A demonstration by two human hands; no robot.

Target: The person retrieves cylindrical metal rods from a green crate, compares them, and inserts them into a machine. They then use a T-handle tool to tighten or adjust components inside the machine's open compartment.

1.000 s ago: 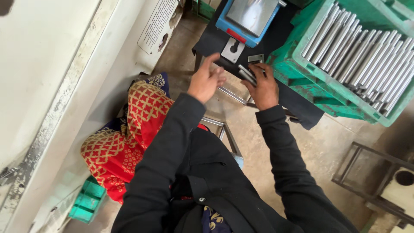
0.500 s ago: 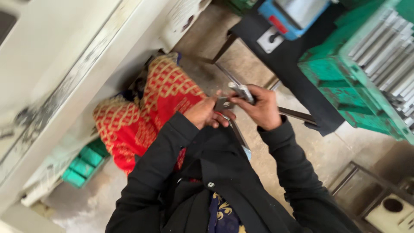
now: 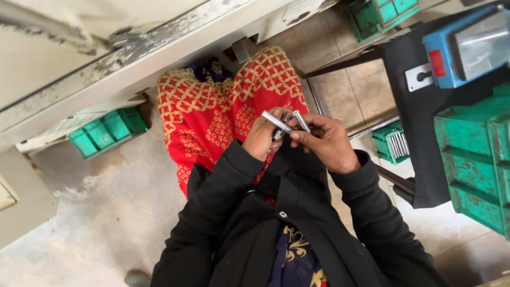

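Left hand grips one metal rod; right hand pinches another metal rod, over the red patterned lap

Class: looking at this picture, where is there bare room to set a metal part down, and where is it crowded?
Bare floor lies left of the lap, below the small green crate. Tiles between red cloth and black table are free. Crowded: both hands, left and right, hold metal rods.

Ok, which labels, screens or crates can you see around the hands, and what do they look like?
Screen: upper right, grey glass in a blue housing, on the black stand.
Red label: small rectangle on the blue housing.
White plate: on the black stand, under the housing.
White sticker: top, on the pale machine.
Green crate: left, on the floor.
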